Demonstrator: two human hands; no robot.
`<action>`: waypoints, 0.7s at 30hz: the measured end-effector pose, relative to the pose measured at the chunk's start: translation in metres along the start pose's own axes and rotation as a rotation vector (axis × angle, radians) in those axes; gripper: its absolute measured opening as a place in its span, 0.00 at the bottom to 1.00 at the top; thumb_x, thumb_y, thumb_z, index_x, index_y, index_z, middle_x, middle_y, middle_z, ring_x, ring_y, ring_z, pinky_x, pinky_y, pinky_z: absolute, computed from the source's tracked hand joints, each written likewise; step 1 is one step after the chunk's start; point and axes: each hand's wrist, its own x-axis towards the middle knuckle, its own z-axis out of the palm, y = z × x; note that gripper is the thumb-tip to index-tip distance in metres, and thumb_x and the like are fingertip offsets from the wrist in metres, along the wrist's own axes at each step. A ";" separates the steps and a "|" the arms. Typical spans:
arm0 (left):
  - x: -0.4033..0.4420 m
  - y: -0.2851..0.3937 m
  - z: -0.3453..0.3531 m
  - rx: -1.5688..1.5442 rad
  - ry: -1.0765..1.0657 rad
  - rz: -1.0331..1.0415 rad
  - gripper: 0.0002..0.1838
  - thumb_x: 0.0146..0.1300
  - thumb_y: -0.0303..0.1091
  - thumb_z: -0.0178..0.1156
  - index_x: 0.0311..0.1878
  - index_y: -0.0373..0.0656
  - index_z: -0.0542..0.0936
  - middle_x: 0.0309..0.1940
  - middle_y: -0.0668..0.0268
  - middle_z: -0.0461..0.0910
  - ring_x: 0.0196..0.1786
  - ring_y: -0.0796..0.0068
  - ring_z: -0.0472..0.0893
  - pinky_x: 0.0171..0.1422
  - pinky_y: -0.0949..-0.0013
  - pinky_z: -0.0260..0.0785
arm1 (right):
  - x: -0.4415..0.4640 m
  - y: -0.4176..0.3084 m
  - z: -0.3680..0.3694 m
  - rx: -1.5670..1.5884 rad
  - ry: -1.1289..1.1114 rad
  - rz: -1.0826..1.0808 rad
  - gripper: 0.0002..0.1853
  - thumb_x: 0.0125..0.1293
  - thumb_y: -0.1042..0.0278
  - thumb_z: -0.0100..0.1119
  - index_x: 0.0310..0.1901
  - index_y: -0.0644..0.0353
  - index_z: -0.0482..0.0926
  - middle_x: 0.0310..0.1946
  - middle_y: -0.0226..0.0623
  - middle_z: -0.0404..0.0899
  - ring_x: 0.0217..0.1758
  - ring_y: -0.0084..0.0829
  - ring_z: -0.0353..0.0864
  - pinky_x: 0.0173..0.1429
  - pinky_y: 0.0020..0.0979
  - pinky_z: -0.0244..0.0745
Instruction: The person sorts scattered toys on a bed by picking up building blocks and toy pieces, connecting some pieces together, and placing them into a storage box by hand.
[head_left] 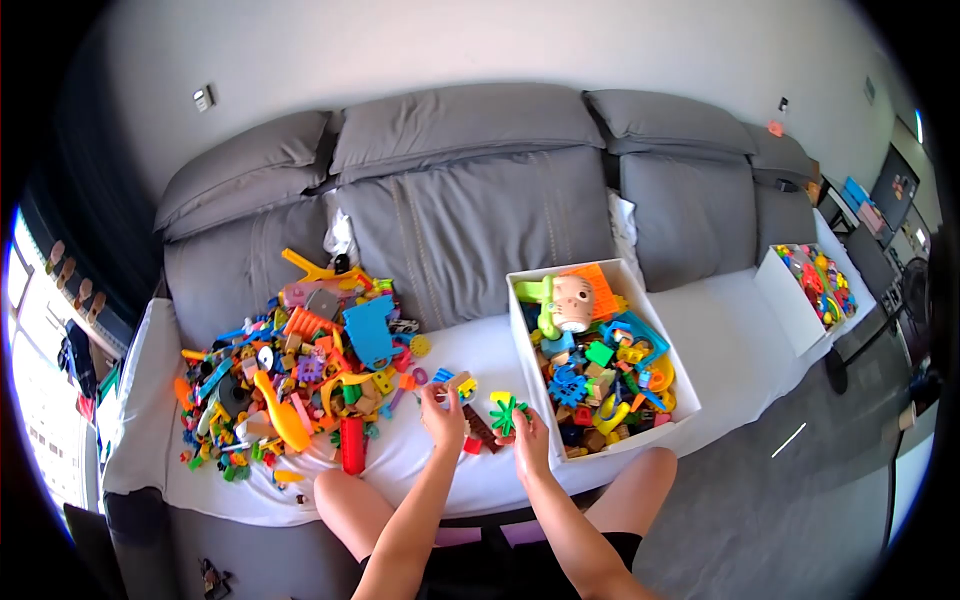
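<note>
Between a toy pile and a white box, both my hands are over the white sofa cover. My right hand [531,440] is closed on a green spiky toy piece [507,414]. My left hand [443,415] is curled beside a small tan block [459,380]; whether its fingers grip anything is too small to tell. A dark brown piece [480,428] and a red block [472,445] lie between the hands. Yellow and blue small pieces are just beyond them.
A large mixed toy pile [290,370] spreads over the left seat, with a red cylinder [352,445] at its front edge. The white box [682,375] holds more toys. Another toy-filled box [785,300] stands at the far right. Grey backrests [470,230] rise behind.
</note>
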 end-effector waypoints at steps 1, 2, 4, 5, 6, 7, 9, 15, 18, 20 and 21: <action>-0.002 0.017 0.014 -0.177 -0.004 -0.098 0.10 0.58 0.33 0.60 0.38 0.40 0.72 0.29 0.64 0.75 0.34 0.70 0.75 0.41 0.66 0.67 | 0.003 -0.012 0.001 0.041 0.017 -0.032 0.11 0.67 0.63 0.49 0.42 0.64 0.71 0.29 0.35 0.77 0.25 0.26 0.79 0.26 0.25 0.77; -0.004 0.027 0.030 -0.297 -0.042 -0.090 0.10 0.60 0.35 0.59 0.39 0.39 0.72 0.29 0.65 0.74 0.31 0.75 0.74 0.37 0.71 0.67 | 0.009 -0.021 -0.002 0.079 0.051 -0.091 0.11 0.67 0.64 0.49 0.44 0.63 0.71 0.30 0.34 0.77 0.26 0.26 0.79 0.29 0.26 0.77; -0.009 0.061 0.059 -0.476 -0.174 -0.081 0.10 0.61 0.35 0.59 0.39 0.39 0.72 0.30 0.65 0.76 0.34 0.75 0.76 0.39 0.71 0.68 | 0.022 -0.033 -0.012 0.182 0.125 -0.266 0.11 0.65 0.69 0.51 0.47 0.62 0.68 0.45 0.36 0.72 0.45 0.26 0.74 0.47 0.29 0.74; -0.009 0.073 0.069 -0.469 -0.323 -0.025 0.11 0.61 0.34 0.59 0.43 0.39 0.74 0.35 0.62 0.79 0.40 0.72 0.78 0.44 0.69 0.69 | 0.024 -0.047 -0.008 0.266 0.215 -0.361 0.12 0.64 0.72 0.52 0.49 0.62 0.67 0.49 0.36 0.69 0.53 0.27 0.71 0.54 0.30 0.70; -0.012 0.094 0.073 -0.424 -0.378 0.037 0.12 0.60 0.34 0.60 0.44 0.39 0.75 0.37 0.60 0.79 0.43 0.69 0.78 0.47 0.67 0.68 | 0.027 -0.056 -0.015 0.215 0.181 -0.419 0.21 0.62 0.76 0.53 0.57 0.63 0.62 0.58 0.38 0.61 0.62 0.31 0.61 0.65 0.31 0.59; -0.016 0.110 0.072 -0.377 -0.431 0.098 0.13 0.60 0.34 0.60 0.46 0.39 0.76 0.40 0.59 0.80 0.45 0.66 0.78 0.50 0.66 0.67 | 0.030 -0.053 -0.021 0.174 0.260 -0.400 0.28 0.62 0.77 0.52 0.63 0.63 0.56 0.61 0.41 0.59 0.66 0.34 0.57 0.68 0.32 0.53; -0.019 0.104 0.073 -0.355 -0.425 0.126 0.13 0.59 0.34 0.60 0.46 0.40 0.77 0.41 0.57 0.79 0.47 0.62 0.77 0.53 0.65 0.66 | 0.026 -0.048 -0.024 0.138 0.305 -0.411 0.32 0.62 0.78 0.51 0.66 0.60 0.51 0.65 0.42 0.55 0.65 0.34 0.60 0.67 0.31 0.57; -0.020 0.023 0.025 -0.080 -0.233 0.268 0.06 0.56 0.25 0.55 0.38 0.41 0.77 0.37 0.58 0.78 0.43 0.55 0.75 0.49 0.59 0.65 | 0.001 0.006 -0.001 -0.309 -0.055 -0.546 0.15 0.63 0.82 0.49 0.52 0.65 0.70 0.45 0.37 0.75 0.46 0.25 0.77 0.53 0.25 0.71; -0.008 -0.026 -0.006 0.210 -0.223 0.256 0.13 0.51 0.23 0.53 0.42 0.43 0.76 0.43 0.57 0.76 0.48 0.54 0.72 0.53 0.56 0.62 | 0.024 0.044 0.017 -0.652 -0.153 -0.594 0.15 0.59 0.81 0.51 0.49 0.63 0.73 0.45 0.43 0.75 0.47 0.33 0.76 0.51 0.28 0.73; 0.000 -0.057 -0.021 0.427 -0.295 0.234 0.19 0.50 0.28 0.57 0.48 0.47 0.75 0.53 0.56 0.70 0.54 0.53 0.68 0.59 0.55 0.61 | 0.046 0.070 0.026 -0.963 -0.209 -0.676 0.23 0.52 0.79 0.55 0.53 0.59 0.72 0.52 0.52 0.70 0.55 0.48 0.70 0.59 0.39 0.67; 0.003 -0.061 -0.026 0.543 -0.308 0.188 0.22 0.49 0.31 0.59 0.51 0.49 0.75 0.56 0.56 0.67 0.56 0.53 0.67 0.61 0.55 0.60 | 0.057 0.080 0.031 -1.057 -0.245 -0.607 0.28 0.50 0.77 0.57 0.57 0.55 0.69 0.57 0.52 0.66 0.57 0.52 0.67 0.63 0.43 0.62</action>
